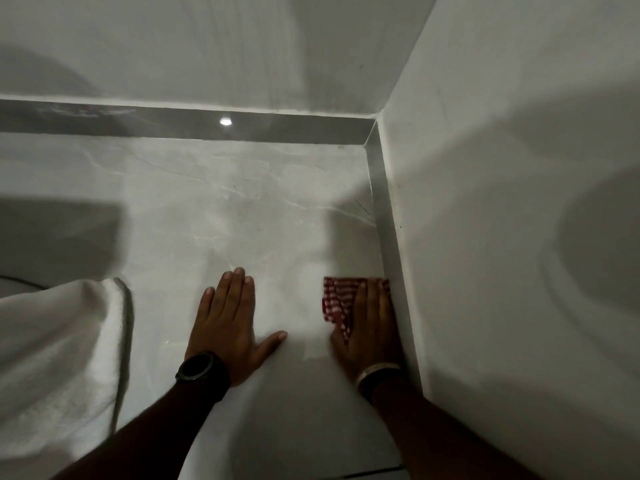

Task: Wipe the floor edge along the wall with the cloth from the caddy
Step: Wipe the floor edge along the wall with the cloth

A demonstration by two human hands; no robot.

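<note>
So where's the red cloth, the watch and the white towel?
red cloth [335, 299]: head view, on the checked part left of the fingers.
watch [196, 366]: head view, on its dark face.
white towel [59, 344]: head view, on its middle fold.

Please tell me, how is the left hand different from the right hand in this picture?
The left hand lies bare and flat on the floor, away from the wall; the right hand presses a red-and-white checked cloth against the grey skirting at the wall. The left wrist wears a black watch; the right wrist wears a pale band. Both hands are palm down, with fingers pointing forward.
</note>
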